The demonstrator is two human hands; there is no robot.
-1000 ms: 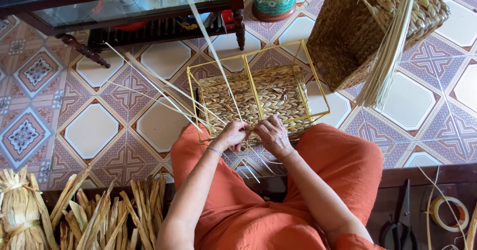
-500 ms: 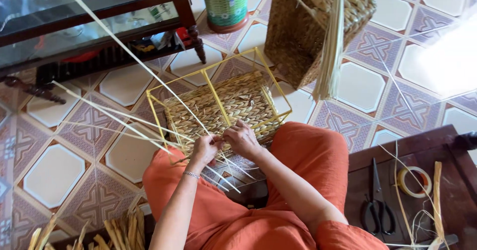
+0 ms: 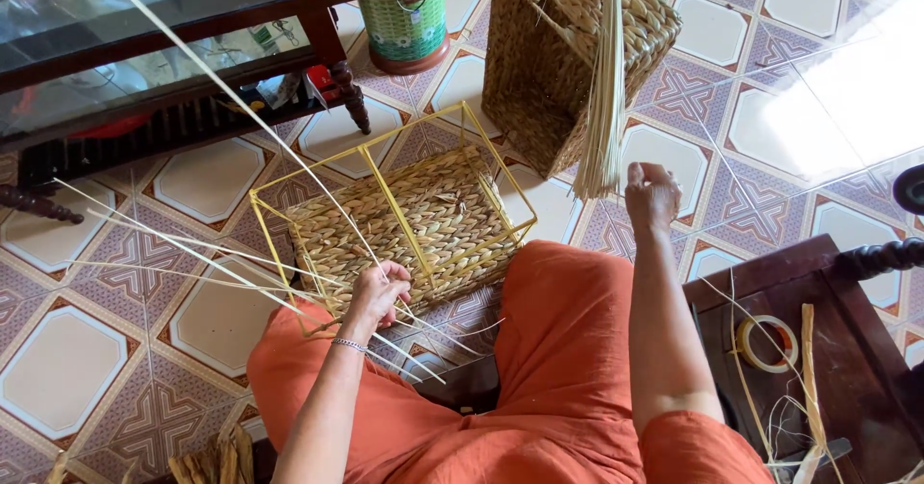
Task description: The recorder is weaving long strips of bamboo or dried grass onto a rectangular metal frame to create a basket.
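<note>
The person sits on a tiled floor (image 3: 87,388) in orange trousers (image 3: 558,349), with a half-woven basket (image 3: 414,219) on a yellow wire frame (image 3: 385,191) lying in front of the knees.

The left hand (image 3: 377,292) rests at the near edge of the basket. Its grip is narrow, the fingers curled and pinched on thin pale straw strands (image 3: 192,253). From this grip the strands fan out to the left over the floor, and one long strand (image 3: 241,109) runs up and away toward the dark glass-topped desk (image 3: 173,22) at the far left. A few short ends stick out below the hand toward the person's lap. A thin bracelet (image 3: 350,345) sits on the wrist just behind the hand.

Beyond the left hand, past the basket, a green patterned can (image 3: 409,17) stands on the floor beside the leg of the desk.

The right hand (image 3: 652,195) is raised well to the right of the basket, apart from it. Its grip is loosely closed; whether it holds a strand cannot be told. Just left of this grip hangs a bundle of pale straw (image 3: 604,89), draped over a tall finished woven basket (image 3: 568,51) that stands beyond the hand.

To the right of and nearer than the right hand, a low dark wooden stool (image 3: 847,349) carries a roll of tape (image 3: 766,342) and some loose strands.
</note>
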